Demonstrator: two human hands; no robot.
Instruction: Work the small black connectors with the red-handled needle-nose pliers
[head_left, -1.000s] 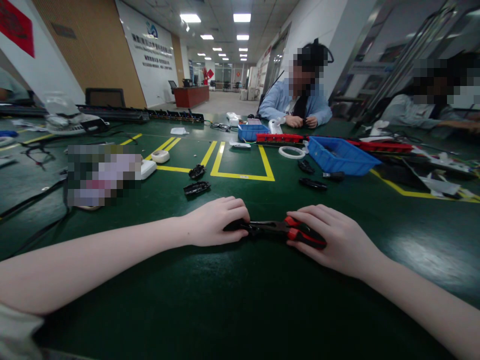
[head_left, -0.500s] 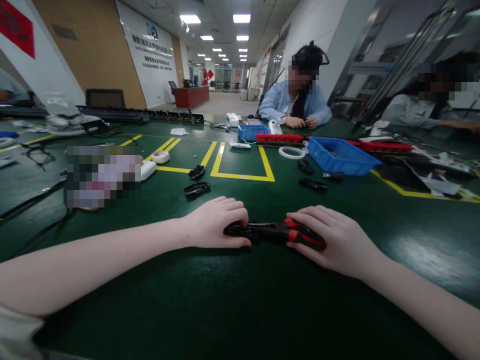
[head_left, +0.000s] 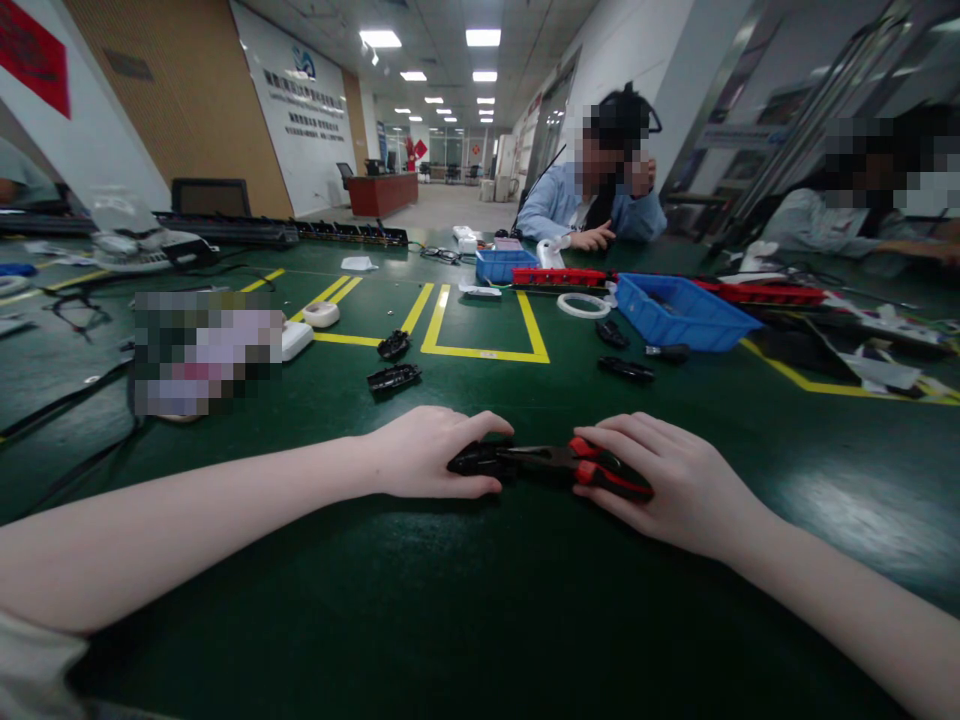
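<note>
In front of me, a small black plastic part (head_left: 480, 460) lies at the level of the table top. My left hand (head_left: 431, 455) is around its left end, thumb along the near side and forefinger stretched over the far side. Red-and-black pliers (head_left: 611, 475) are gripped by their handles in my right hand (head_left: 667, 475), which is closed round them. Their metal jaws (head_left: 544, 456) point left and meet the black part's right end. Exactly what the jaws pinch is too dark to make out.
Black plastic pieces lie beyond my hands, at left (head_left: 394, 378) and right (head_left: 626, 369). A blue bin (head_left: 682, 312) stands farther right, near a white ring (head_left: 583, 305) and a dark-handled tool (head_left: 667, 353). A tape roll (head_left: 321, 314) is left. Across the table sits a person (head_left: 592, 205).
My left forefinger has lifted and straightened away from the black part; the thumb stays put. My right hand and the pliers look unmoved. The person opposite has raised a hand toward the head.
</note>
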